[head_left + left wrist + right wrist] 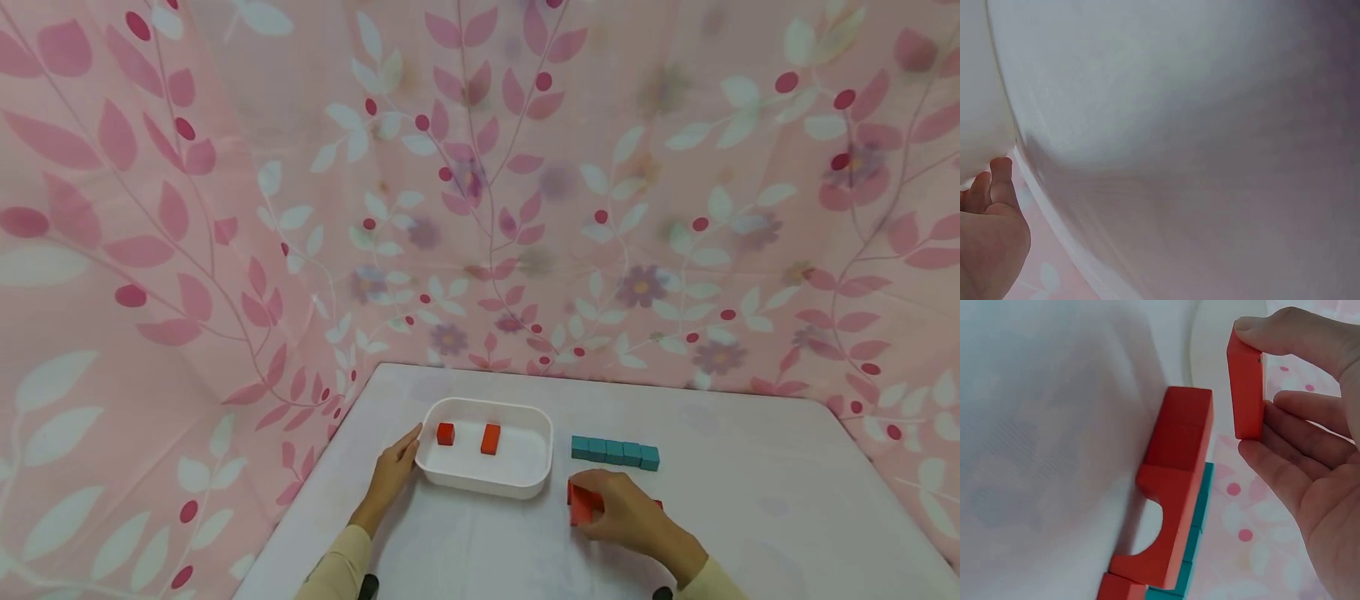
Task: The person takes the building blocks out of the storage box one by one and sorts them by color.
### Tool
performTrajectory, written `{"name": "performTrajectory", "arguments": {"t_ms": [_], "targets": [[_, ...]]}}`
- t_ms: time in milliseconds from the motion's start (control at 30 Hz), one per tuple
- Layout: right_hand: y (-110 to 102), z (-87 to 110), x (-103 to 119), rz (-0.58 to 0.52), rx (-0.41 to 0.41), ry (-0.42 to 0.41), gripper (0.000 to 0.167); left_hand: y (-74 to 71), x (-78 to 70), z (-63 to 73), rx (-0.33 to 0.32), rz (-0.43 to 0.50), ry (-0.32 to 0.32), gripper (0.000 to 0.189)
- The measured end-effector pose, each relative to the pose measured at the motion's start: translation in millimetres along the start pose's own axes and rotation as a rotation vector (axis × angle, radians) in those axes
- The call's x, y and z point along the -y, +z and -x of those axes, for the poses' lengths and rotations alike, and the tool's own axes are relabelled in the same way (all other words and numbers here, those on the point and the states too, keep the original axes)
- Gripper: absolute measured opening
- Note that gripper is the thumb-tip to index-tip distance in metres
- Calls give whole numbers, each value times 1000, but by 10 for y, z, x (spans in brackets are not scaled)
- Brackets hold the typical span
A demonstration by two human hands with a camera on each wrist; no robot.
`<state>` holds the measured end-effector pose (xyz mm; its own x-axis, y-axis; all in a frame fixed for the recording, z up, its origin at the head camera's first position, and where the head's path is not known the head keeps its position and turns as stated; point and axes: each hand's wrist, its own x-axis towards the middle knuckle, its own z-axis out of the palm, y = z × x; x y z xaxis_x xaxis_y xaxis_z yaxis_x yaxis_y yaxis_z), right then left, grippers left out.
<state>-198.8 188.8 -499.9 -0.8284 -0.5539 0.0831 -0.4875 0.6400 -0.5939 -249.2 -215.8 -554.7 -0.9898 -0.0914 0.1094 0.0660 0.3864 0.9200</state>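
Note:
My right hand (630, 512) pinches a red rectangular block (1246, 394) between thumb and fingertips. In the right wrist view the block is held upright, above the table and beside a row of red blocks. That row includes an arch block (1169, 537) with a half-round cutout; the hand hides most of it in the head view. At the left end of a white tray (487, 481), my left hand (395, 473) rests its extended fingers against the outer side. Inside the tray lie a red cube (446, 434) and a red oblong block (491, 439).
A straight row of teal blocks (615, 451) lies right of the tray, behind the red ones. The white-covered table (750, 500) meets a pink floral curtain (480, 208) at the back and left.

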Motion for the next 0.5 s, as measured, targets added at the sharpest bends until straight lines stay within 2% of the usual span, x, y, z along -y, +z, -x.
{"name": "performTrajectory", "arguments": {"t_ms": [200,500], "targets": [[114,49,37,23,55,58,65,7,-16,-1,-10,-25,-6,40],[230,90,-6,30,77,75,69,5,10,-4,-8,1,-12,41]]}}
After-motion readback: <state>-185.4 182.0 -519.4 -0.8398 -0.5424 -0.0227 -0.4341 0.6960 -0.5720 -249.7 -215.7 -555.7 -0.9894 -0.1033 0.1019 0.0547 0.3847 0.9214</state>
